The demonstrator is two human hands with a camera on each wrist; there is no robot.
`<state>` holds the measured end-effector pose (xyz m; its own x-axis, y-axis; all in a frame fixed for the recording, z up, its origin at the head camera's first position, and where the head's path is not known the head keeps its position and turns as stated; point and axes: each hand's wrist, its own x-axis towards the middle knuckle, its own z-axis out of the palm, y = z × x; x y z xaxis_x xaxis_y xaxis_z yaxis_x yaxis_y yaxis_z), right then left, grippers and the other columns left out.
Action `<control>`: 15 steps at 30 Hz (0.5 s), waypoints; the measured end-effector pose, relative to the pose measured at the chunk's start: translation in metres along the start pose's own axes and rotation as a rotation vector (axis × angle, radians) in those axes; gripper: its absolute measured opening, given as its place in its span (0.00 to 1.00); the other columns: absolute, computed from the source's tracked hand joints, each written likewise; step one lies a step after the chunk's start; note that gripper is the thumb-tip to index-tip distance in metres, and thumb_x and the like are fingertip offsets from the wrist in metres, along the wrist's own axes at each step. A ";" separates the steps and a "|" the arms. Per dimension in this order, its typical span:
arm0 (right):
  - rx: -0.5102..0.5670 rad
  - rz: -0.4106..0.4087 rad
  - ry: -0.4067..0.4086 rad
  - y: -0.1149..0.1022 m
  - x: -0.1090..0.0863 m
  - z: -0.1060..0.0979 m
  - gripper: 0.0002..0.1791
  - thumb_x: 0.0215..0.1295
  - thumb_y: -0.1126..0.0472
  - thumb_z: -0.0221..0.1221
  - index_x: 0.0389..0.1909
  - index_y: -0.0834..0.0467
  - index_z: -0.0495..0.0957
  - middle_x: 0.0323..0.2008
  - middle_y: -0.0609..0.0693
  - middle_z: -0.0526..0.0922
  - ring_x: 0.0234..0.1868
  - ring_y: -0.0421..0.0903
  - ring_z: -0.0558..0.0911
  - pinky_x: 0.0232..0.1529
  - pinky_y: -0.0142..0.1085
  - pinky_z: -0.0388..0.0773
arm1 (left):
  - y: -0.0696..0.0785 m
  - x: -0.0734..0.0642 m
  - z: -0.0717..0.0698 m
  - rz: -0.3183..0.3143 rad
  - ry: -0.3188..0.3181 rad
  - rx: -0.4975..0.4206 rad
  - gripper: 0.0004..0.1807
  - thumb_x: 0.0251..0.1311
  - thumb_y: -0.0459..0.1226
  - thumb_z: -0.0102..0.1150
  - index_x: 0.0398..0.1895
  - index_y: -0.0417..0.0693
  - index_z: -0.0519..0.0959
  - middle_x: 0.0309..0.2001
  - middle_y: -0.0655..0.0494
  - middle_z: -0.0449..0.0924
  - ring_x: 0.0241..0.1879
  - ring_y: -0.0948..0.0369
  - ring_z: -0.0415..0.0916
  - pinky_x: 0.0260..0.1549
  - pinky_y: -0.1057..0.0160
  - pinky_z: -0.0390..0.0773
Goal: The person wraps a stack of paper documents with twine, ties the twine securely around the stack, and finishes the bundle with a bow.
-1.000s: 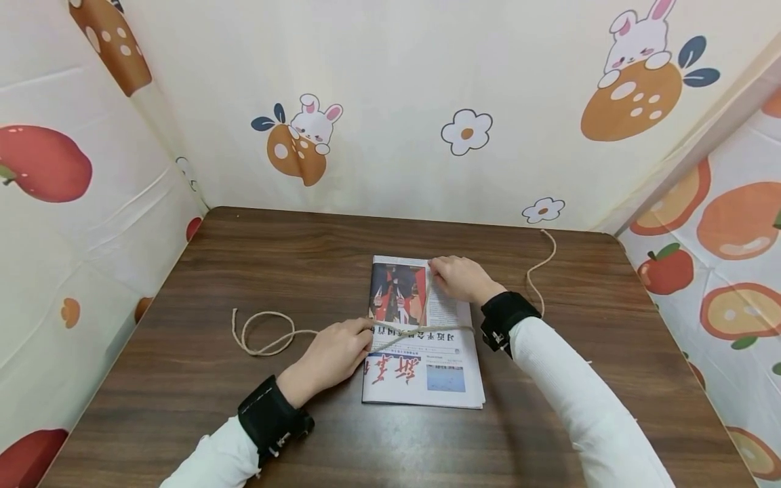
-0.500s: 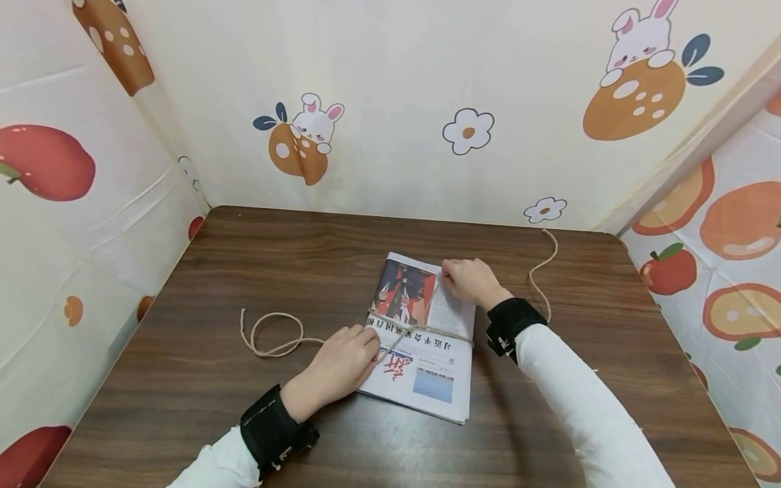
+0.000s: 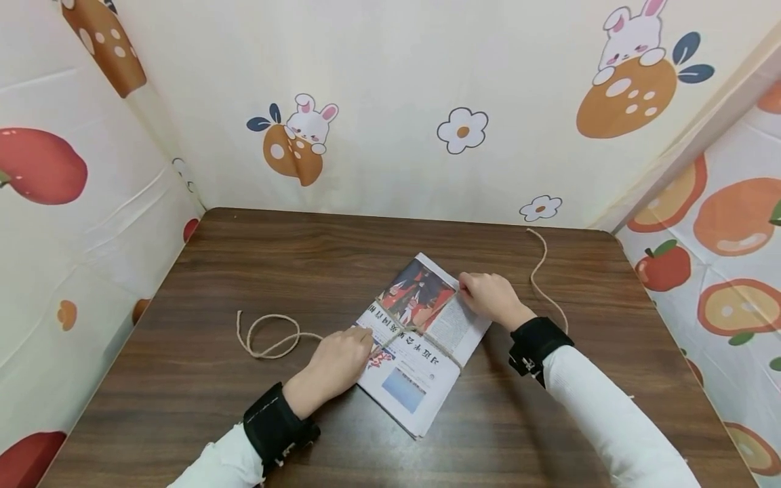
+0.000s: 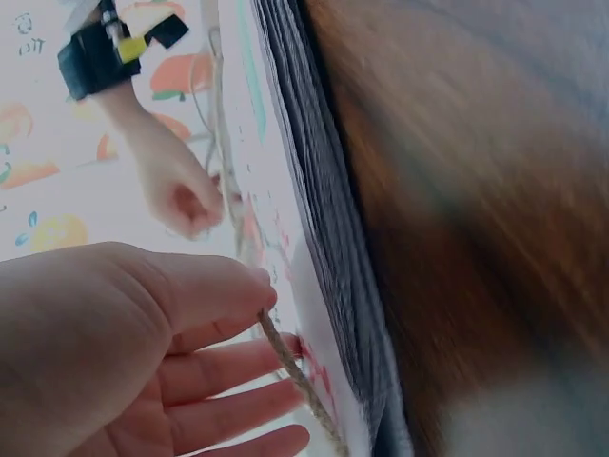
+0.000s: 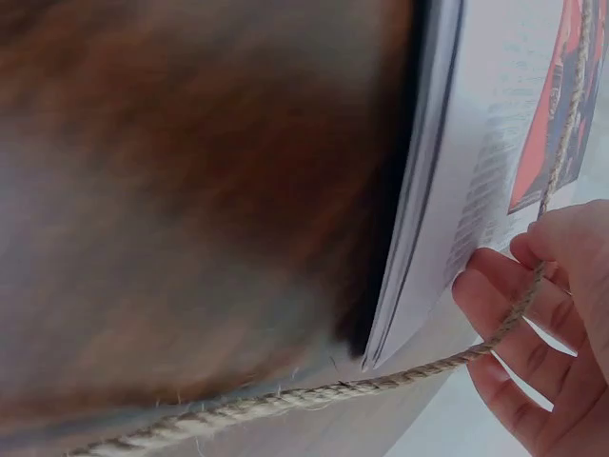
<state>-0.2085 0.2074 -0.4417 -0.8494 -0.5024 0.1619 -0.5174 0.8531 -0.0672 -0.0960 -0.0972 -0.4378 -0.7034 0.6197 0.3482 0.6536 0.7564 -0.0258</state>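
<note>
A folded stack of newspapers [image 3: 405,400] lies slanted on the table, with a rope [image 3: 448,356] wrapped across it and crossing itself near the middle of the top sheet. My left hand [image 3: 342,359] is at the stack's left edge, pinching one end of the rope [image 4: 290,367] between thumb and forefinger while its other fingers spread out. At the far right edge, my right hand [image 3: 491,296] pinches the other end; in the right wrist view this rope [image 5: 428,369] runs between thumb and index finger and trails past the palm. Both rope lengths slant outward from the crossing.
The brown wooden table [image 3: 293,251] runs back to a printed curtain [image 3: 390,163]. A loose rope tail [image 3: 268,356] coils left of the left hand, and another rope tail [image 3: 537,268] reaches the table's back edge beyond the right wrist.
The newspaper stack has turned clockwise, its far end swinging right and its near end left. My right hand has moved right and nearer; the left hand has stayed almost in place. Both keep pinching the rope.
</note>
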 end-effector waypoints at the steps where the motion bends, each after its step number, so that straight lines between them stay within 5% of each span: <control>1: -0.001 -0.006 0.010 0.001 -0.003 0.000 0.06 0.57 0.62 0.60 0.26 0.55 0.72 0.19 0.46 0.74 0.16 0.42 0.69 0.19 0.37 0.67 | -0.002 0.001 0.001 -0.003 -0.010 -0.010 0.02 0.50 0.32 0.58 0.23 0.43 0.78 0.34 0.52 0.82 0.34 0.58 0.79 0.28 0.62 0.76; 7: 0.012 -0.029 0.080 0.006 -0.023 -0.001 0.07 0.57 0.63 0.60 0.24 0.55 0.72 0.18 0.45 0.72 0.16 0.40 0.67 0.19 0.35 0.65 | -0.016 0.009 0.009 -0.040 -0.128 -0.102 0.05 0.54 0.35 0.59 0.27 0.42 0.78 0.49 0.47 0.79 0.50 0.52 0.77 0.46 0.56 0.75; 15: 0.039 -0.013 0.125 0.008 -0.049 0.001 0.06 0.54 0.64 0.60 0.23 0.54 0.72 0.15 0.42 0.68 0.17 0.39 0.65 0.18 0.33 0.61 | -0.032 0.026 0.016 -0.068 -0.219 -0.243 0.10 0.57 0.34 0.56 0.19 0.46 0.72 0.57 0.44 0.73 0.58 0.47 0.69 0.51 0.51 0.71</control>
<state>-0.1717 0.2388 -0.4508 -0.8243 -0.4897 0.2842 -0.5338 0.8394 -0.1021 -0.1394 -0.1023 -0.4431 -0.7738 0.6198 0.1306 0.6321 0.7419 0.2236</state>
